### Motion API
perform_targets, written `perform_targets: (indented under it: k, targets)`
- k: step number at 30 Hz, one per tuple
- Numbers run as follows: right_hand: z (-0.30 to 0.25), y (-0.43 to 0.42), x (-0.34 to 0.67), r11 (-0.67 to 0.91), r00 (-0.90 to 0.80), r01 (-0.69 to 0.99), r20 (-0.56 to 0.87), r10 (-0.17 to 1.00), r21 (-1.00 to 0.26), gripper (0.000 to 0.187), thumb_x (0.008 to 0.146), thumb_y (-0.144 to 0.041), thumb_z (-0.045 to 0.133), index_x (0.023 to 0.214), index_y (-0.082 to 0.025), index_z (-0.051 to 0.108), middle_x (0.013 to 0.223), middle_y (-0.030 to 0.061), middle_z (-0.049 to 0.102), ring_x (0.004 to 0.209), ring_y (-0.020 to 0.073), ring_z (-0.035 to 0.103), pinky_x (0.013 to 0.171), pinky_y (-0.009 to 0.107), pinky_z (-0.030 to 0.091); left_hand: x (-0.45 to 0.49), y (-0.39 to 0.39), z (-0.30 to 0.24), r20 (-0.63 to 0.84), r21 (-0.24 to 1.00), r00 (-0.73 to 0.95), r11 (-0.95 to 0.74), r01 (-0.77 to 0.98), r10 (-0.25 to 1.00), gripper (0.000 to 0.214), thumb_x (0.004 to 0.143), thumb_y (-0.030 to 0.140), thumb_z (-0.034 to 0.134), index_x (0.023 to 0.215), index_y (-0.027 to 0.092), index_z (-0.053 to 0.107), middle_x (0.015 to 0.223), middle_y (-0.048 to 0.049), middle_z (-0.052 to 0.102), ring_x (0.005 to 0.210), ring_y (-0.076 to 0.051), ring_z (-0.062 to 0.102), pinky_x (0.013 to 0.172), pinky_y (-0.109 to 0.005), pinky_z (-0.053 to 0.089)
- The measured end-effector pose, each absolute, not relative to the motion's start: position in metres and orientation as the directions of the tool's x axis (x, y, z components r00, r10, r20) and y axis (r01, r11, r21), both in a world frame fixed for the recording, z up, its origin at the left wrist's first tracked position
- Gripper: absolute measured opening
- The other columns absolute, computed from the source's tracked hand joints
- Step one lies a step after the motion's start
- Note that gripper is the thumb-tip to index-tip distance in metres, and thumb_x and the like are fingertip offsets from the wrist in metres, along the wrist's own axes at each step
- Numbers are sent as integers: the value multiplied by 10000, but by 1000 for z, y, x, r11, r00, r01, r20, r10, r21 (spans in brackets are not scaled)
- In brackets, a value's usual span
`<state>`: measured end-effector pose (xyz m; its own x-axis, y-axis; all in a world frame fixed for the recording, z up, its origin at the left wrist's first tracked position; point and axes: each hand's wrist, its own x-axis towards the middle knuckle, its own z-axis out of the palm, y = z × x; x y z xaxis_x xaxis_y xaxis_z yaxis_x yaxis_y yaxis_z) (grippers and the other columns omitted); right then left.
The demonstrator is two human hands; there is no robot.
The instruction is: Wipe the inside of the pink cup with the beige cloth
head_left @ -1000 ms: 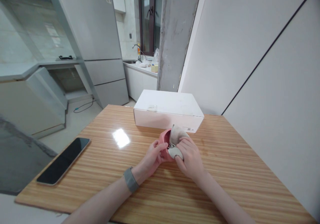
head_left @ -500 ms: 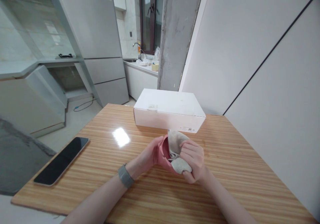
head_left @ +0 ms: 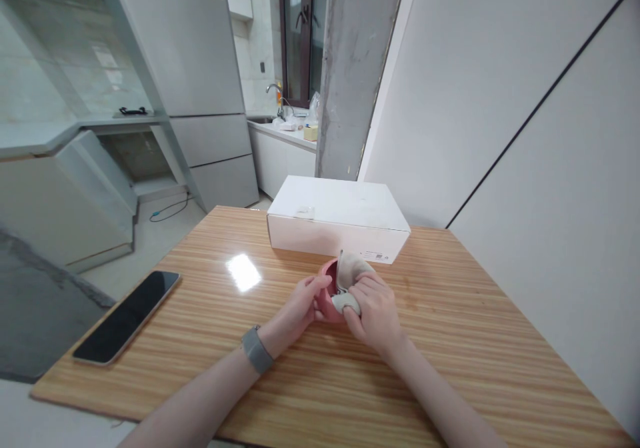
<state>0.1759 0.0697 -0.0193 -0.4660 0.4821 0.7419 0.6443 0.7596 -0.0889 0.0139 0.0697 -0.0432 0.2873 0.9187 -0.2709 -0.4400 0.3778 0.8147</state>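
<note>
My left hand (head_left: 300, 308) gripped the pink cup (head_left: 327, 295) just above the table (head_left: 450, 341), near the white box (head_left: 340, 225). My right hand (head_left: 373, 311) had fingers closed on the beige cloth (head_left: 350, 275), pressed into the cup. Risk: hard rubbing could twist the cup from my grip. Phone (head_left: 125, 318) lay well apart.
</note>
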Motion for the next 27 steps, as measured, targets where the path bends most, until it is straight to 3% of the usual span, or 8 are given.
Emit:
perform_targets:
  k: [2,4,7,9,13,18,24,27]
  targets:
    - [-18,66,169,699,-398,711,772,495,-81,216,793,-227,479,578,-233,465,539,40,531,595,204,486,678,379,467,17,68,-44,-261,804,270,364,-470,927,396,710,522,711,637,162,563,517,27,526,477,-97,457,492,-238,422]
    - [-16,63,166,711,-387,701,806,447,-58,219,800,-249,483,582,-235,463,534,36,520,582,200,475,664,375,456,18,66,-42,-234,780,286,355,-516,929,348,726,495,711,735,160,616,531,39,522,476,-87,442,492,-223,406]
    - [-12,63,172,803,-420,596,846,329,-16,212,799,-271,465,591,-245,435,501,2,463,513,175,411,619,360,433,17,64,-36,-176,737,387,382,-558,905,396,778,463,684,1053,178,663,738,-8,659,575,-114,535,539,-229,424]
    - [-11,64,178,862,-429,505,858,283,-32,201,787,-283,447,593,-254,404,490,-12,425,485,168,381,580,349,411,15,65,-31,-168,722,467,431,-542,868,487,823,523,619,1148,163,653,907,-66,710,716,-169,614,625,-264,464]
    - [-11,65,184,942,-463,321,850,250,-102,184,769,-281,395,593,-266,341,470,-33,347,444,164,334,534,339,377,6,71,-29,-244,720,544,526,-453,803,559,826,613,584,1008,100,708,889,-110,727,823,-223,640,785,-313,466]
    - [-10,67,184,942,-518,305,806,289,-142,180,753,-283,401,590,-268,327,485,-29,352,467,170,356,557,349,398,1,77,-33,-281,746,476,501,-439,834,316,829,420,680,921,120,721,868,-49,729,812,-182,625,808,-287,455]
    - [-14,72,183,886,-533,439,750,391,-149,169,727,-207,412,567,-252,383,498,-15,412,503,166,378,627,357,457,3,77,-33,-283,799,348,420,-430,894,393,798,471,693,992,131,711,885,-54,724,756,-155,614,709,-261,480]
    - [-20,74,176,822,-487,553,747,452,-136,187,760,-189,426,580,-239,434,523,4,470,549,177,421,666,367,468,1,76,-33,-307,813,336,429,-393,890,496,797,487,667,1172,161,662,909,-68,721,724,-170,627,631,-272,490]
